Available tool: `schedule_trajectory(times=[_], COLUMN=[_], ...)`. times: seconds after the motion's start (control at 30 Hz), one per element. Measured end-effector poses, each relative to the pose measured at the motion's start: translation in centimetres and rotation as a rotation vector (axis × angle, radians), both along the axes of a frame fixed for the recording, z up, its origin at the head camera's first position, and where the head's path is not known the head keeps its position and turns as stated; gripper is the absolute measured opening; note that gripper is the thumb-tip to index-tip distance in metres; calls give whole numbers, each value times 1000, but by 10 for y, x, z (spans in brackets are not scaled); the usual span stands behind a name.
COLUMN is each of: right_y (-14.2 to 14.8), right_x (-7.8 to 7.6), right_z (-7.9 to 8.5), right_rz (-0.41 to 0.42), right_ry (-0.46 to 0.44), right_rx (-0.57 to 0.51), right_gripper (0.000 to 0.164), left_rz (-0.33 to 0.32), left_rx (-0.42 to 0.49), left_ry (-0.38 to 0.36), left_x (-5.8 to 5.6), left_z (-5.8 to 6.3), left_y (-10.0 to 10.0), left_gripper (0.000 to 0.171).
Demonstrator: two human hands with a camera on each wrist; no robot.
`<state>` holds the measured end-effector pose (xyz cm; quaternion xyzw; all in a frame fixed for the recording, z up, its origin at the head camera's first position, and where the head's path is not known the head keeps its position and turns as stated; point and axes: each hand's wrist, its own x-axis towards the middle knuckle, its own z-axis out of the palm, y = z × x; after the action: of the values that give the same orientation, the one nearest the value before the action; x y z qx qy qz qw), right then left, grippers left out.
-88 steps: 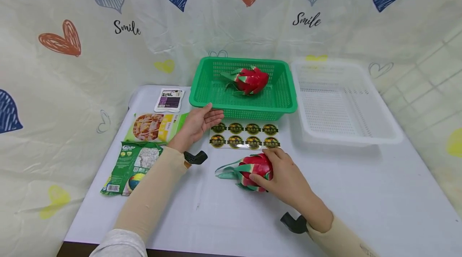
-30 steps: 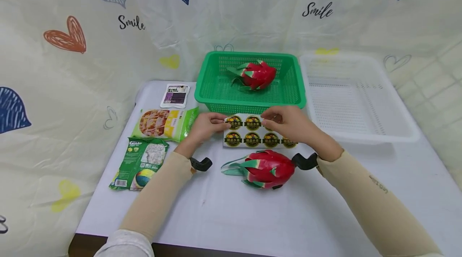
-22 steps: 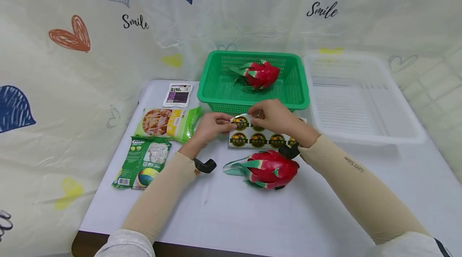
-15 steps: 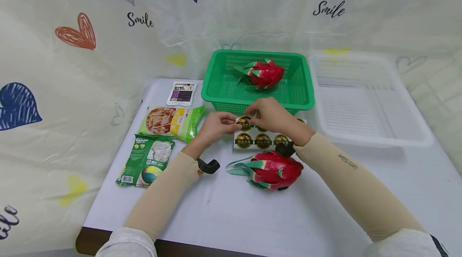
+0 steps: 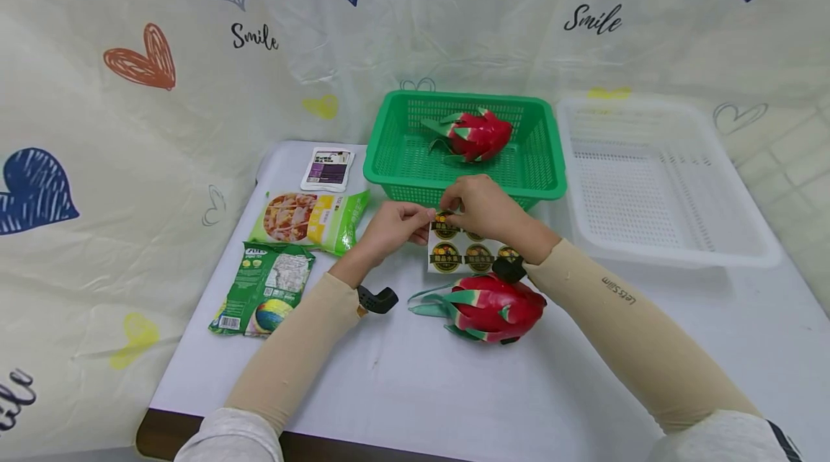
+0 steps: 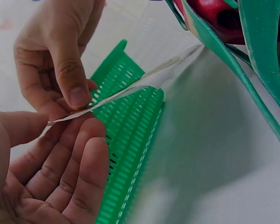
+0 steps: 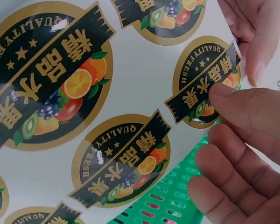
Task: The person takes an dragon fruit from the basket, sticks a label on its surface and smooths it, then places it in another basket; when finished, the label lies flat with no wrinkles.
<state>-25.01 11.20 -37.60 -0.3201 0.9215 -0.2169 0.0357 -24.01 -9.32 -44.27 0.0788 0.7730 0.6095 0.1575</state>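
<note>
A white sheet of round fruit stickers (image 5: pixel 462 244), black and gold, is tilted up from the table in front of the green basket. With thumb and fingers, my left hand (image 5: pixel 392 228) pinches its upper left corner. My right hand (image 5: pixel 483 206) pinches the same top edge just beside it; in the right wrist view its thumb (image 7: pixel 245 105) lies over a sticker (image 7: pixel 205 81) with the fingers behind the sheet. Edge-on in the left wrist view, the sheet (image 6: pixel 135 86) bends slightly. A red dragon fruit (image 5: pixel 496 307) with green leaves lies just below the sheet.
Behind the hands stands the green basket (image 5: pixel 389 177) with a second dragon fruit (image 5: pixel 483 136) in it. Right of it is a white basket (image 5: pixel 681 256). A noodle packet (image 5: pixel 311 220), a green packet (image 5: pixel 259 289) and a small purple-white packet (image 5: pixel 327 169) lie at left.
My right hand let go of the dragon fruit on the table and took the sticker sheet, then shifted left toward its corner. My left hand gripped the sheet, now raised from lying flat.
</note>
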Motion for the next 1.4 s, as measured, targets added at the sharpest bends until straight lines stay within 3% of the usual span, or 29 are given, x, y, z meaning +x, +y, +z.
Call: schedule_trajectory(times=[0.3,0.67,0.9,1.2,1.4], right_y=[1,3,6,10,10], right_x=[0,-7,-11,-11,-9], right_z=[0,-2,0,3,3], right_rz=[-6,-20,-21,-39,-31], right_ry=[4,-25,-74,-84,-78], right_rx=[-5,-65,-55,-31,-33], right_gripper=[12,3,7,9,6], left_rz=[16,-24,-49,-50,-44], left_rx=[-14,-68,-113,-169,-197], left_ry=[-25,70,123,194,203], left_x=[0,-2,-4,-6,-5], left_z=[4,6,7,9,8], left_y=[2,3,5,8,9], left_gripper=[30,26,27,26,26])
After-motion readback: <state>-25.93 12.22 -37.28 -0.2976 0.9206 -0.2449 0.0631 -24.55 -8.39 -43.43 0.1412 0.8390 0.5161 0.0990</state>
